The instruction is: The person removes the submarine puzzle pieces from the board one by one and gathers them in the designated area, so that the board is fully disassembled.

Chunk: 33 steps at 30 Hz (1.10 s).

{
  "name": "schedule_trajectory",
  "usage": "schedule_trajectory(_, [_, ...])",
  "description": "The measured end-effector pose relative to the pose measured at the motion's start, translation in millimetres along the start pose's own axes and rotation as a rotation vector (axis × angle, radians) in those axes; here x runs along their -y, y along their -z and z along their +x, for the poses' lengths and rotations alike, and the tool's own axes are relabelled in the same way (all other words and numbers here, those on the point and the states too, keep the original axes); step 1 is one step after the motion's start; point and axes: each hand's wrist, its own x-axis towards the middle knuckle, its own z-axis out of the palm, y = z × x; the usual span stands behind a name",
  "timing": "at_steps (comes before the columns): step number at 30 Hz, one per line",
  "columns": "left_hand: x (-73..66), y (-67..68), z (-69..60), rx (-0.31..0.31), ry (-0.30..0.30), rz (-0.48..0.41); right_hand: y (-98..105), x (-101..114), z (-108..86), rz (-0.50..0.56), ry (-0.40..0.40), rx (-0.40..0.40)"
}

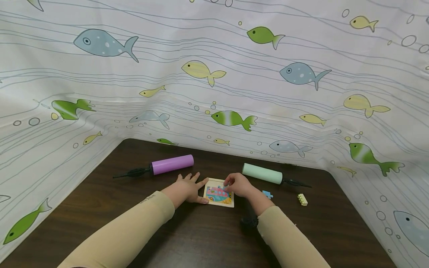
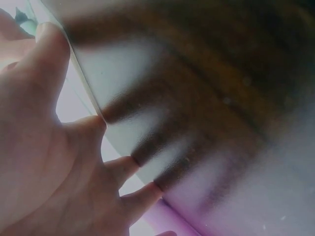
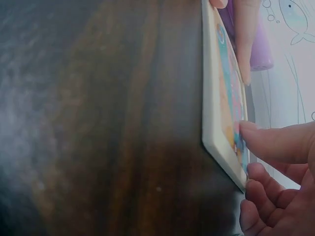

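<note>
A small jigsaw puzzle (image 1: 218, 192) in a pale wooden frame (image 1: 221, 204) lies on the dark table, its picture showing a pink submarine on blue. At its left edge my left hand (image 1: 188, 188) is spread, with the thumb and a finger touching the frame. My right hand (image 1: 238, 184) is over the upper right part, fingers bent, pinching a small bluish puzzle piece (image 1: 226, 188) that the fingers partly cover. In the right wrist view the thumb (image 3: 275, 143) presses down at the picture near the frame's corner. Another blue puzzle piece (image 1: 267, 194) lies right of the right wrist.
A purple hand pump (image 1: 172, 165) with a black end lies behind the left hand. To the back right is a mint green pump (image 1: 262, 173). A pale yellow toy brick (image 1: 302, 200) sits farther right. A fish-patterned curtain (image 1: 234, 93) borders the table (image 1: 197, 238).
</note>
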Motion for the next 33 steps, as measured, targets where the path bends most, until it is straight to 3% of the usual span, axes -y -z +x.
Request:
schedule_trajectory(10, [0.1,0.4,-1.3,-0.004,-0.001,-0.002,-3.1,0.2,-1.0,-0.031,0.073,-0.049])
schedule_trajectory(16, [0.3,-1.3,0.2,-0.004,0.000,0.010,-4.6,0.1,-1.2,-0.018,0.050,-0.060])
schedule_trajectory(33, [-0.1,-1.0,-0.3,-0.007,0.004,0.007,4.6,-4.9,-2.0,0.201,0.029,-0.186])
